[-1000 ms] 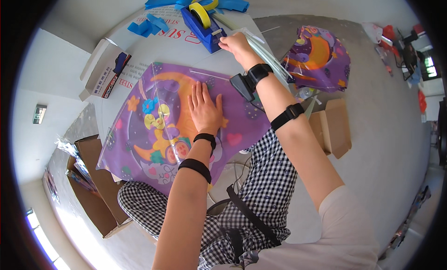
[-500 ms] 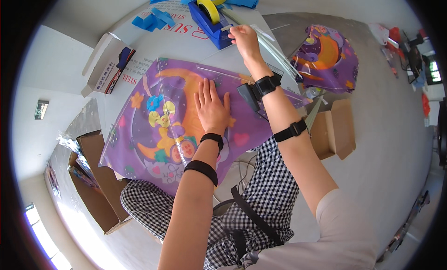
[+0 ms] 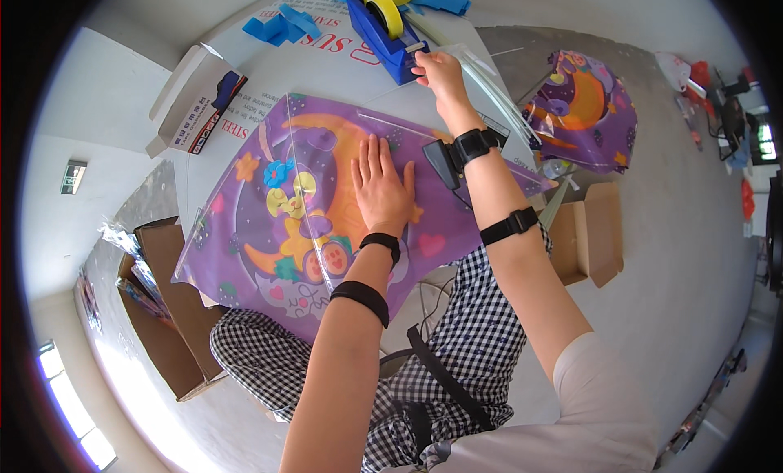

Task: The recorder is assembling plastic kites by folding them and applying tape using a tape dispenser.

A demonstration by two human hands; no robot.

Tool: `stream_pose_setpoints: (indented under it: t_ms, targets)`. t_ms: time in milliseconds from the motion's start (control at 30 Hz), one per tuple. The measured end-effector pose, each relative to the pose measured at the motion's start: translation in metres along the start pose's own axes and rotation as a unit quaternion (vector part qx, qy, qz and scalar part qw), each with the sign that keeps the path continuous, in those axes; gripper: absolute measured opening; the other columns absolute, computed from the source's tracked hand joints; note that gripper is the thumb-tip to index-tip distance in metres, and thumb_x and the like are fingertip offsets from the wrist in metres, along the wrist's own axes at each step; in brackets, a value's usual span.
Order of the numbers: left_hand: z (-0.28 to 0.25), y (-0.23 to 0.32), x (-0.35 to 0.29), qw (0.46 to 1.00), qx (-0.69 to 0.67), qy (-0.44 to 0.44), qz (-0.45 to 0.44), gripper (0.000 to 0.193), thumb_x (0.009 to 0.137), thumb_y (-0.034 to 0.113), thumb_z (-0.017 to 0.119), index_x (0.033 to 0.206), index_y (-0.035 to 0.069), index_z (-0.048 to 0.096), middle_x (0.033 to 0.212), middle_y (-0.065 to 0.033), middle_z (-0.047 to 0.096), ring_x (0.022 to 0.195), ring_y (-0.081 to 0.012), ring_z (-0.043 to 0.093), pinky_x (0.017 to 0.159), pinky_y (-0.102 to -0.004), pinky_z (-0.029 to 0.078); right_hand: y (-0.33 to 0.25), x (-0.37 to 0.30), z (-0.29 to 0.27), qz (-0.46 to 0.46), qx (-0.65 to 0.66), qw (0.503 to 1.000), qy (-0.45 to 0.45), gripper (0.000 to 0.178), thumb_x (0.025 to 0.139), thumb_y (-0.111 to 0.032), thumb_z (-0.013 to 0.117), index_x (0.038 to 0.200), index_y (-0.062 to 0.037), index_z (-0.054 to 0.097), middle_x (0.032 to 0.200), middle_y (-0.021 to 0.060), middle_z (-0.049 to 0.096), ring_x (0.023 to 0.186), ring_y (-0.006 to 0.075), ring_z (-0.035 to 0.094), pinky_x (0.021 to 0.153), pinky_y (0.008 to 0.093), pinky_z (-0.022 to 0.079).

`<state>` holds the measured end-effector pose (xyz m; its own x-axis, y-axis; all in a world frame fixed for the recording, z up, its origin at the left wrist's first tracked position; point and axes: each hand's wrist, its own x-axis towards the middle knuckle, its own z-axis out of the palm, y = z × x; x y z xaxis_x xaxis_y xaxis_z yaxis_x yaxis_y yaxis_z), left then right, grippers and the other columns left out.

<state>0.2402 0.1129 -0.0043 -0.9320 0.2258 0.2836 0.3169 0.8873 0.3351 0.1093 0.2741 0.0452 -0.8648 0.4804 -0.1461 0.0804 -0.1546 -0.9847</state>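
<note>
We look down on a white counter [image 3: 326,73] where a purple kite [image 3: 310,220] printed with an orange crescent moon and cartoon figures lies spread flat, its near corner hanging over the edge above our checked trousers. Our left hand [image 3: 379,187] rests palm down on the middle of the kite, fingers [image 3: 369,155] spread wide and flat, gripping nothing. Our right hand [image 3: 436,69] reaches across to the far side of the counter, where its fingers are pinched together at the front end of a blue tape dispenser [image 3: 383,28]; whether they have hold of tape we cannot tell. The dispenser carries a yellow roll of tape [image 3: 385,4]. Blue strips [image 3: 281,24] lie just beside and behind it. A flat white box [image 3: 192,98] sits at the left edge of the counter. A thin clear rod [image 3: 489,90] runs from near the right hand toward the counter's right edge. On the floor to the left, open cardboard boxes [image 3: 163,310] hold shiny clear-wrapped items we cannot make out. To the right, a second purple kite [image 3: 583,110] lies on the floor, and a small cardboard box [image 3: 591,240] stands open near it, its contents out of our view.
</note>
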Motion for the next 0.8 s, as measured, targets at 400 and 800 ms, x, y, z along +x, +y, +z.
stream_pose_setpoints:
  t_ms: [400, 800]
  targets:
    - [-0.001, -0.001, 0.000, 1.000, -0.006, -0.013, -0.005, 0.058, 0.091, 0.032, 0.054, 0.140, 0.002, 0.040, 0.149, -0.0122, 0.038, 0.142, -0.0260, 0.027, 0.116, -0.0448, 0.019, 0.013, 0.008, 0.018, 0.027, 0.128, 0.987, 0.090, 0.016, 0.080, -0.012, 0.062, 0.080, 0.0039, 0.062, 0.074, 0.0078, 0.062, 0.067, 0.0159, 0.060, 0.057, 0.0285, 0.047]
    - [0.002, -0.004, -0.001, 1.000, -0.027, 0.014, 0.005, 0.061, 0.094, 0.037, 0.052, 0.141, 0.000, 0.037, 0.149, -0.0149, 0.036, 0.141, -0.0294, 0.028, 0.117, -0.0456, 0.019, -0.011, -0.076, -0.008, -0.054, 0.093, 0.985, -0.134, 0.017, 0.090, -0.012, 0.059, 0.098, 0.0027, 0.061, 0.095, 0.0111, 0.066, 0.091, 0.0162, 0.064, 0.076, 0.0307, 0.052]
